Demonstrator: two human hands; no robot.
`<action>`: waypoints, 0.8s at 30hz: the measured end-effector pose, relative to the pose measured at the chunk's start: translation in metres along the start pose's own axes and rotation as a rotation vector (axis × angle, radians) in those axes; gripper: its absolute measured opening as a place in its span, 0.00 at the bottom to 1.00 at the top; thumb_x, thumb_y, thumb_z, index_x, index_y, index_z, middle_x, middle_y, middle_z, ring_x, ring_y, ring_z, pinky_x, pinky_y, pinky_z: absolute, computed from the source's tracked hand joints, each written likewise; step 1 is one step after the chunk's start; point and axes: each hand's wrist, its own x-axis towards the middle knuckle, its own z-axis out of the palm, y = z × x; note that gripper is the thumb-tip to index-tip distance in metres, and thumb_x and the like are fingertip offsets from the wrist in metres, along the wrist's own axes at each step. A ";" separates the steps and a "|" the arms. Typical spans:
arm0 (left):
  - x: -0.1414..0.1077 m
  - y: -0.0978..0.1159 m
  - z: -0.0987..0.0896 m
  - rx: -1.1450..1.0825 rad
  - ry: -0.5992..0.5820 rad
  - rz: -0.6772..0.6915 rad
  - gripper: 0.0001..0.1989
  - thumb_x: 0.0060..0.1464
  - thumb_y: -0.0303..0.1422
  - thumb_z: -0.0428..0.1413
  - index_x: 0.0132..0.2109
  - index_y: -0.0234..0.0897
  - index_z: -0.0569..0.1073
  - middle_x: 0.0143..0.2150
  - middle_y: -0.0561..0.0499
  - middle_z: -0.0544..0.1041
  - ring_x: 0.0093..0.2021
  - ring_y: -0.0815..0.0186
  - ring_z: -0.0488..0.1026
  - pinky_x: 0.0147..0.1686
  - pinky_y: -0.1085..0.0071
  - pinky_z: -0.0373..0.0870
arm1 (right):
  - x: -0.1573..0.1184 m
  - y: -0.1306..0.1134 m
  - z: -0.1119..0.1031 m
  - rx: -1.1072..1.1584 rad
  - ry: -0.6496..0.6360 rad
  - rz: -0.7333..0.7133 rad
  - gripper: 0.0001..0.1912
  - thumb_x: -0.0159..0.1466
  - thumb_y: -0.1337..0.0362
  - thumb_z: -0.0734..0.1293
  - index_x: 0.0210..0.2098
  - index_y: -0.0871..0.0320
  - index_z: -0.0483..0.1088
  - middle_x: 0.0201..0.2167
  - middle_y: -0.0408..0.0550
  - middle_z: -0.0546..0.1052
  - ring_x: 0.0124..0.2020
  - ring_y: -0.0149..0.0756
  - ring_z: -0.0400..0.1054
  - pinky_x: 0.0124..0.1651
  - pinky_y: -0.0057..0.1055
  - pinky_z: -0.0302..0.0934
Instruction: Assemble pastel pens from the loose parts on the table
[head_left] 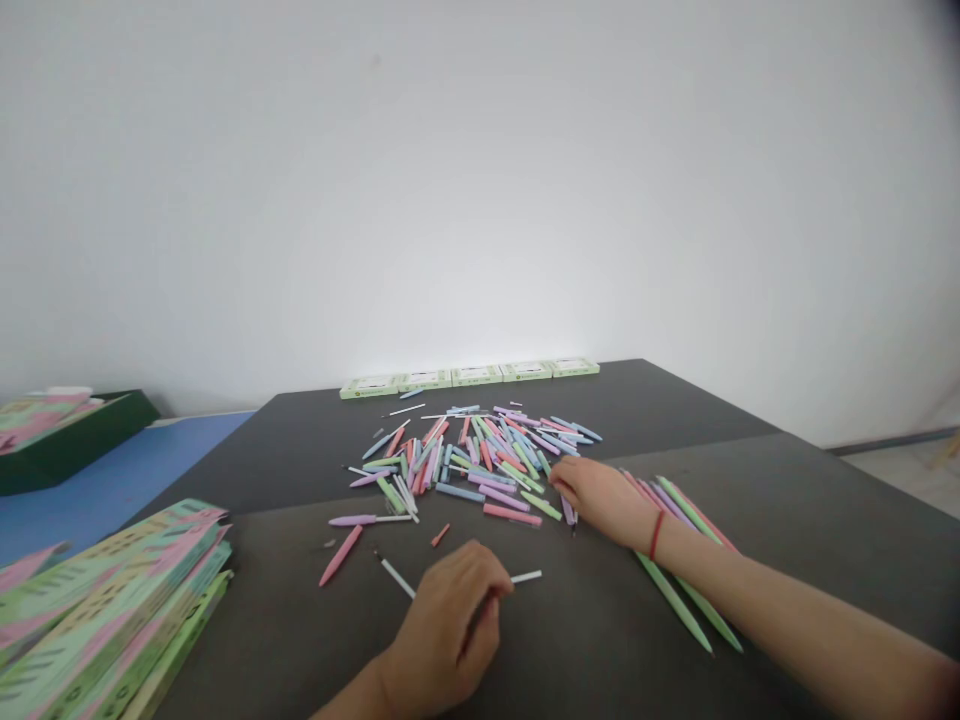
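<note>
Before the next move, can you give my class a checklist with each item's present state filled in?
1. Pen parts gathered in one pile: not ok; several lie apart.
2. Left hand has a grip on a white refill: cannot tell.
3. Right hand beside the pile: ok.
4. Long green pens in full view: not ok; right forearm hides part.
5. Far boxes in a row: ok.

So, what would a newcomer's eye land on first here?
Probably the scatter of pastel pen parts across the dark table. Next, perhaps, the left hand near the bottom centre, and the right hand at the scatter's right edge, a red band on its wrist.
</note>
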 end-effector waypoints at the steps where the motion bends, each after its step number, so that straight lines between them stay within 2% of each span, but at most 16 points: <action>1: 0.000 0.002 0.001 0.051 -0.075 0.064 0.08 0.53 0.23 0.45 0.37 0.38 0.64 0.32 0.48 0.70 0.33 0.62 0.65 0.35 0.66 0.61 | 0.006 0.008 -0.002 -0.013 -0.002 0.027 0.13 0.66 0.69 0.56 0.36 0.62 0.72 0.36 0.53 0.75 0.38 0.38 0.68 0.41 0.30 0.57; 3: 0.000 0.004 0.003 0.128 -0.171 0.141 0.09 0.52 0.22 0.45 0.39 0.38 0.64 0.33 0.48 0.71 0.33 0.62 0.65 0.35 0.66 0.61 | 0.018 0.015 -0.005 -0.030 -0.013 0.061 0.12 0.65 0.70 0.57 0.35 0.61 0.72 0.35 0.52 0.75 0.38 0.38 0.69 0.40 0.29 0.57; 5: 0.001 0.003 0.004 0.178 -0.203 0.161 0.10 0.52 0.21 0.45 0.39 0.38 0.63 0.33 0.47 0.72 0.33 0.62 0.65 0.34 0.66 0.61 | 0.030 0.011 -0.004 -0.037 -0.034 0.074 0.11 0.65 0.68 0.58 0.35 0.60 0.72 0.35 0.50 0.76 0.38 0.37 0.69 0.40 0.28 0.57; 8: 0.001 0.000 0.002 0.217 -0.211 0.160 0.10 0.52 0.21 0.45 0.40 0.38 0.63 0.33 0.47 0.72 0.33 0.62 0.65 0.34 0.66 0.61 | 0.044 -0.008 0.004 -0.055 -0.072 0.102 0.08 0.63 0.64 0.63 0.35 0.61 0.72 0.38 0.53 0.76 0.40 0.40 0.69 0.41 0.30 0.58; 11: 0.001 -0.002 0.001 0.230 -0.223 0.159 0.10 0.52 0.22 0.45 0.41 0.38 0.63 0.34 0.47 0.72 0.33 0.62 0.65 0.34 0.66 0.61 | 0.051 -0.023 0.013 -0.072 -0.112 0.169 0.11 0.62 0.61 0.65 0.38 0.64 0.71 0.40 0.55 0.75 0.42 0.42 0.69 0.44 0.37 0.61; 14: 0.001 -0.003 0.001 0.234 -0.230 0.149 0.10 0.52 0.22 0.46 0.41 0.38 0.63 0.34 0.47 0.72 0.33 0.62 0.65 0.33 0.67 0.61 | 0.052 -0.024 0.018 -0.047 -0.137 0.234 0.11 0.63 0.60 0.65 0.40 0.63 0.70 0.41 0.51 0.74 0.42 0.39 0.69 0.45 0.41 0.62; 16: 0.002 -0.003 0.001 0.222 -0.218 0.144 0.09 0.52 0.22 0.46 0.41 0.37 0.63 0.34 0.47 0.71 0.34 0.62 0.65 0.33 0.67 0.61 | 0.049 -0.020 0.015 0.004 -0.130 0.257 0.09 0.62 0.63 0.65 0.36 0.65 0.71 0.39 0.55 0.74 0.42 0.42 0.69 0.45 0.41 0.61; 18: 0.002 -0.003 0.001 0.192 -0.184 0.129 0.09 0.53 0.22 0.46 0.41 0.37 0.64 0.34 0.47 0.71 0.34 0.62 0.65 0.34 0.67 0.62 | 0.043 -0.016 0.009 0.089 -0.111 0.261 0.08 0.61 0.65 0.64 0.31 0.65 0.71 0.35 0.58 0.75 0.40 0.44 0.69 0.42 0.38 0.60; 20: 0.002 -0.002 0.002 0.138 -0.113 0.079 0.09 0.54 0.22 0.45 0.41 0.38 0.64 0.35 0.48 0.70 0.36 0.62 0.66 0.35 0.67 0.62 | 0.031 -0.015 0.001 0.211 -0.107 0.238 0.10 0.62 0.63 0.62 0.29 0.63 0.70 0.30 0.55 0.75 0.34 0.40 0.69 0.37 0.32 0.60; 22: 0.002 -0.002 0.004 0.056 0.002 -0.039 0.09 0.55 0.22 0.45 0.41 0.38 0.64 0.35 0.49 0.69 0.35 0.63 0.66 0.34 0.68 0.64 | 0.015 -0.020 -0.005 0.357 -0.133 0.194 0.14 0.64 0.58 0.58 0.30 0.61 0.69 0.26 0.48 0.74 0.27 0.32 0.67 0.29 0.26 0.59; 24: 0.001 -0.002 0.006 -0.033 0.134 -0.204 0.10 0.56 0.23 0.45 0.44 0.39 0.63 0.36 0.49 0.68 0.33 0.65 0.66 0.32 0.70 0.65 | -0.004 -0.030 -0.005 0.630 -0.200 0.166 0.19 0.65 0.53 0.55 0.31 0.60 0.68 0.24 0.44 0.72 0.21 0.27 0.64 0.23 0.22 0.56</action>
